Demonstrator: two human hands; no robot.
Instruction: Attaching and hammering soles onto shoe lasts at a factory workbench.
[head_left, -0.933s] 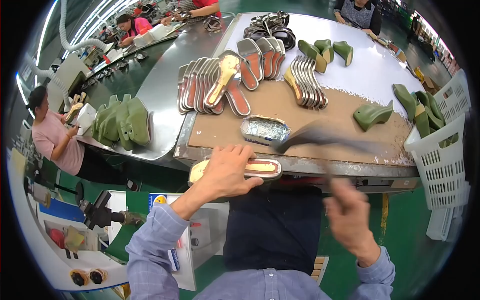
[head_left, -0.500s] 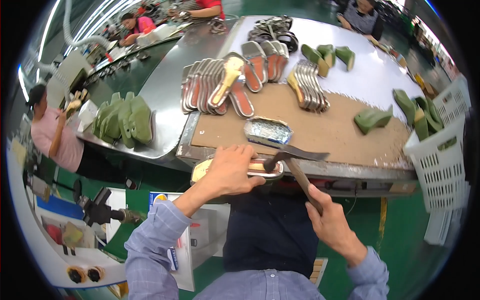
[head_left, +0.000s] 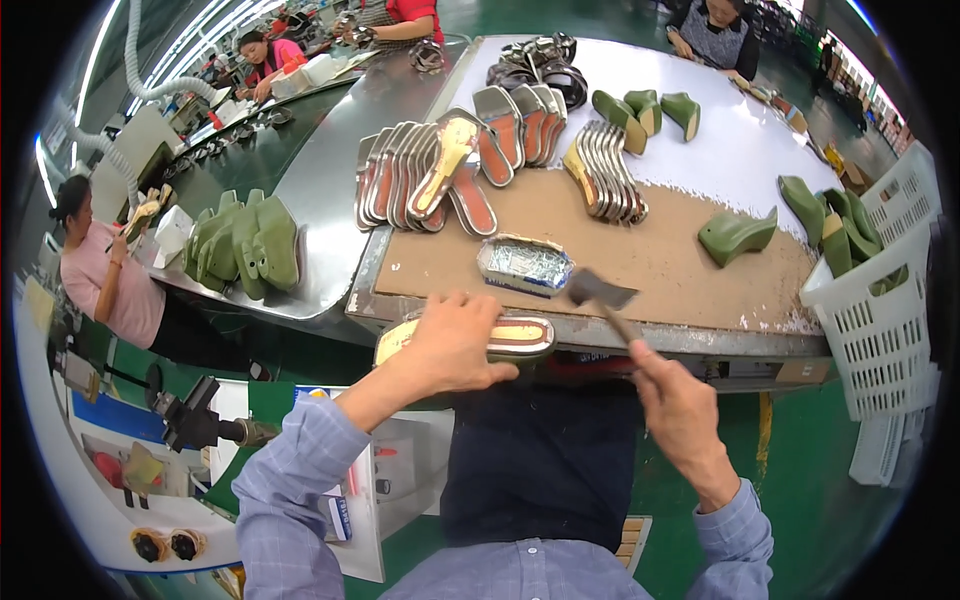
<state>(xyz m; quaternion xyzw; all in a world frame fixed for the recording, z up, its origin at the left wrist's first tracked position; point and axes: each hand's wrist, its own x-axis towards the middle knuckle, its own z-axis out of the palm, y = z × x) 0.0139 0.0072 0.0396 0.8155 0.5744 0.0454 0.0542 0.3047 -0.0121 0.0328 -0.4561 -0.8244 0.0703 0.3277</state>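
Note:
At the table's front edge, my left hand (head_left: 450, 342) is wrapped over a green shoe last with a cream and brown insole (head_left: 524, 337) lying sole up on it. The fingers cover its middle; both ends show. My right hand (head_left: 682, 412) grips the wooden handle of a hammer (head_left: 602, 292). The dark hammer head is slightly blurred and sits to the right of the last, apart from it. Just beyond my left hand stands a small box (head_left: 522, 268) holding a mass of tiny silvery pieces, too small to make out.
Rows of silver-edged insoles (head_left: 398, 178) stand on the table (head_left: 640, 262). Several green lasts (head_left: 738, 238) lie at its right, some in a white slatted basket (head_left: 872, 325). More lasts (head_left: 245, 245) stand on the metal surface at left. Co-workers (head_left: 112, 255) are at the left and far side.
The hammer head has lifted off the insole and moved right, with my right hand shifting up and right. My left hand still holds the last, now slightly farther left in view.

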